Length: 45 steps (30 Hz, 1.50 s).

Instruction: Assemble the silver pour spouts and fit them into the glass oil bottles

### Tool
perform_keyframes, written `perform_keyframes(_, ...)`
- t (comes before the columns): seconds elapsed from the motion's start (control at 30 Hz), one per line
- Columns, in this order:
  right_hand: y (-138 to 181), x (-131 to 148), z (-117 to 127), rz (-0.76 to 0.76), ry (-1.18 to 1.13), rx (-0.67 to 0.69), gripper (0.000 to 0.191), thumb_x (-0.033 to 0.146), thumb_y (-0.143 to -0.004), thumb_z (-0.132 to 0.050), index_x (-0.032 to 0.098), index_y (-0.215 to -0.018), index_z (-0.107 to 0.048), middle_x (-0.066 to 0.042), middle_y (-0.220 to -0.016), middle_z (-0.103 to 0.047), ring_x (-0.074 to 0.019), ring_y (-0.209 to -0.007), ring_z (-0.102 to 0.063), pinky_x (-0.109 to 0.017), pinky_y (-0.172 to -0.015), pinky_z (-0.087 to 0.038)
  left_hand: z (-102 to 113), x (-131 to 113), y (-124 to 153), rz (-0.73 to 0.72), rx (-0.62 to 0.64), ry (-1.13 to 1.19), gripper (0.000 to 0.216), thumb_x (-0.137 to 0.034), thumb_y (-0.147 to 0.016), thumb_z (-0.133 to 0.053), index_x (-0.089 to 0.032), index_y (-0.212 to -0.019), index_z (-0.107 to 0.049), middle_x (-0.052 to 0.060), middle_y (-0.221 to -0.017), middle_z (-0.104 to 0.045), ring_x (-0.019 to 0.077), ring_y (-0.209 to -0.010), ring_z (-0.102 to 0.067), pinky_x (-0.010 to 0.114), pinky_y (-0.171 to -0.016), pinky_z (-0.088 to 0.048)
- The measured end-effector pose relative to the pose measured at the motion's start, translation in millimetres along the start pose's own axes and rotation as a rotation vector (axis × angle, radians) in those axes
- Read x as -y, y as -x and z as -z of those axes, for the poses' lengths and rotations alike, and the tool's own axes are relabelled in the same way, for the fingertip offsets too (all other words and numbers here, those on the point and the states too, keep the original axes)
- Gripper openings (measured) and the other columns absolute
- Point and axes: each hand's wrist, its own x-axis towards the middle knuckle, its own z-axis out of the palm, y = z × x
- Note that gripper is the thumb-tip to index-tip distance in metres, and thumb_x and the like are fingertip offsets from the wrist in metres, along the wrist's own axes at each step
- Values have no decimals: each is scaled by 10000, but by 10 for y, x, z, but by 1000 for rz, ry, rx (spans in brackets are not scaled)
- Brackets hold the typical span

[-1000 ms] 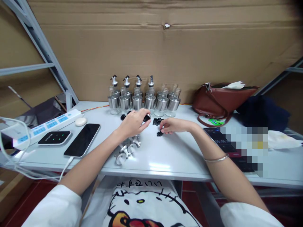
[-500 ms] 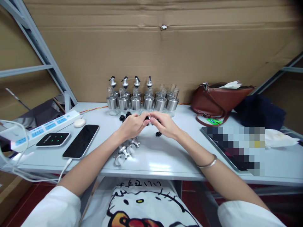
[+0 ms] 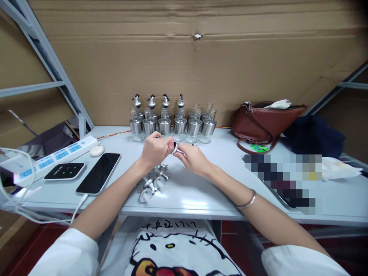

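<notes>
Left hand [image 3: 156,151] has rolled knuckles-up, its fingers and those of the right hand [image 3: 196,157] pinching a black-and-silver piece [image 3: 174,148], best kept square.

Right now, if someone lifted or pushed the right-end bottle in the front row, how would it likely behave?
The right-end bottle would probably feel stiff, given its metal sleeve. Its clear, glass-like neck and base suggest it may be fragile. Pushed toward the neighbouring bottle, it would likely knock it, as they stand close together.
</notes>
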Motion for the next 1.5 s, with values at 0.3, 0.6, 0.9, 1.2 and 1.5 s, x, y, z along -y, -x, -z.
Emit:
perform_keyframes(0.3,-111,-46,36,78,316,-85,424,420,-986,-242,187,-793,-539,-46,-690,-568,-153,-601,-486,-280,-572,-299,43,75,-97,243,216,184,507,-349,-956,-125,-217,-518,-341,-6,-451,-449,139,-475,-313,326,-694,-371)
perform_keyframes(0.6,-115,-102,248,199,549,-59,356,376,-988,-313,218,-915,-624,-49,-689,-610,-175,-658,-474,-339,-578,-246,97,93,-155,755,619,937,570,-651,-867,-247,-217,-499,-269,-52,-425,-251,78,-387,-261,251,-428,-280)
perform_keyframes(0.9,-2,-245,253,241,601,-162,262,276,-977,-368,246,-989,-629,-49,-848,-685,-190,-711,-462,-348,-604,-241,30,-95,-148,998,642,1226,525,-514,-932,-259,-178,-557,-408,-25,-424,-417,83,-390,-413,256,-504,-419)
perform_keyframes(1.2,-73,-184,308,183,586,-108,354,380,-977,-327,199,-878,-614,-63,-708,-600,-207,-721,-429,-357,-652,-217,41,-107,-169,988,534,1396,410,-540,-882,-419,-160,-747,-488,-21,-603,-429,87,-511,-403,265,-538,-397)
perform_keyframes(1.5,-91,-92,312,-78,231,-150,419,470,-944,-378,200,-730,-617,-19,-612,-589,-172,-682,-433,-368,-737,-245,84,-54,-179,591,428,731,265,-380,-936,-323,-191,-803,-452,-18,-668,-573,122,-628,-522,263,-681,-404)
